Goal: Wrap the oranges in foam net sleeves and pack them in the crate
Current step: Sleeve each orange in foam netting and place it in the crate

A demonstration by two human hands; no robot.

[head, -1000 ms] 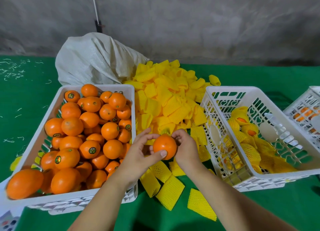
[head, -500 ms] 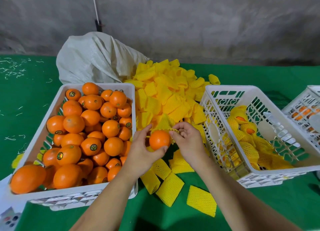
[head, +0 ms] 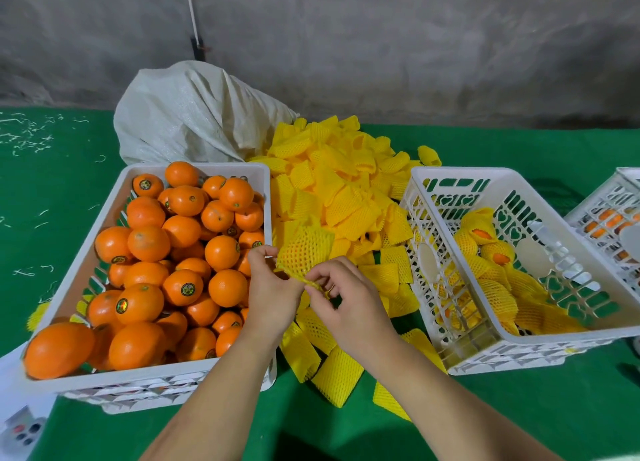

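Observation:
Between the two crates, my left hand (head: 272, 287) and my right hand (head: 341, 298) both grip a yellow foam net sleeve (head: 303, 252). The sleeve is stretched round over an orange, which it hides almost fully. My left fingers pinch the sleeve's left edge and my right fingers pull its lower edge. A white crate (head: 195, 168) on the left is piled with bare oranges (head: 149, 242). Another white crate (head: 450, 176) on the right holds several sleeved oranges (head: 491, 252).
A heap of loose yellow sleeves (head: 339, 190) lies behind my hands, with more flat sleeves (head: 337, 374) on the green cloth (head: 52, 197) in front. A grey sack (head: 194, 114) stands at the back. A third white crate (head: 616, 214) sits at the right edge.
The bare orange held between both hands has been covered by a yellow sleeve. Both hands moved slightly up and left while pulling the sleeve over it.

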